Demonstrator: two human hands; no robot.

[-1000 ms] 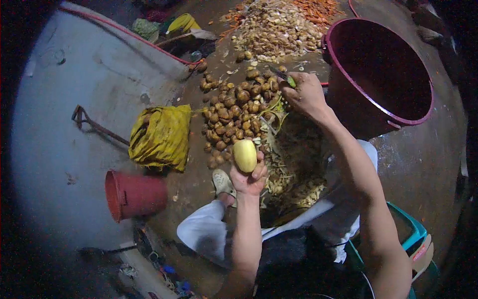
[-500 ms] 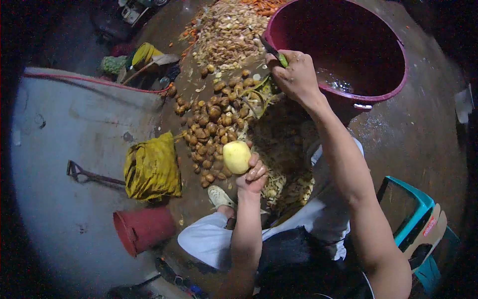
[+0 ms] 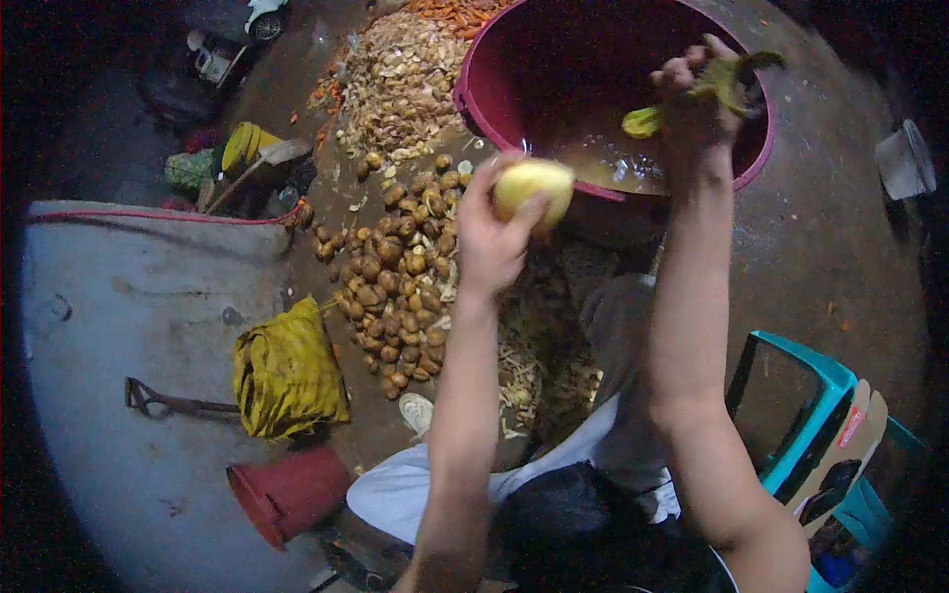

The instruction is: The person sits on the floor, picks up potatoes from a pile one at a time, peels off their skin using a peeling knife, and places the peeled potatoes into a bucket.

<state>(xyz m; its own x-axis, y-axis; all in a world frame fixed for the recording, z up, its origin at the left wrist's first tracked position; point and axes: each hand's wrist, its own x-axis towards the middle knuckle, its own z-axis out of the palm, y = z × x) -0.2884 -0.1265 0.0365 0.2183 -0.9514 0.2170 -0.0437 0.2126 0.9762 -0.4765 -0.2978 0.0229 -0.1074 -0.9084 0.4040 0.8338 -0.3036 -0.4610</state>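
Observation:
My left hand (image 3: 491, 232) is closed around a peeled, pale yellow potato (image 3: 537, 190), just in front of the bucket's near rim. Over the right side of the large maroon bucket (image 3: 615, 196), my right hand (image 3: 700, 109) is raised with a limp yellow-green strip (image 3: 727, 84) that looks like a peel. Its fingers are blurred, and I cannot make out the knife. Murky water (image 3: 593, 168) shows inside the bucket. Left of my forearm lies a heap of unpeeled brown potatoes (image 3: 390, 267).
Pale peelings (image 3: 400, 84) and orange scraps (image 3: 460, 15) are piled behind the potatoes. On the left are a yellow sack (image 3: 292, 371), a red bucket (image 3: 292, 494) and a dark handle (image 3: 178, 403). A teal stool (image 3: 825, 371) stands at right, a whitish bucket (image 3: 905, 163) beyond it.
My left hand has lifted the potato up and right to the bucket's edge. My right hand has moved right, over the bucket. The green-handled knife seen in it is now indistinct; a yellow-green strip shows there.

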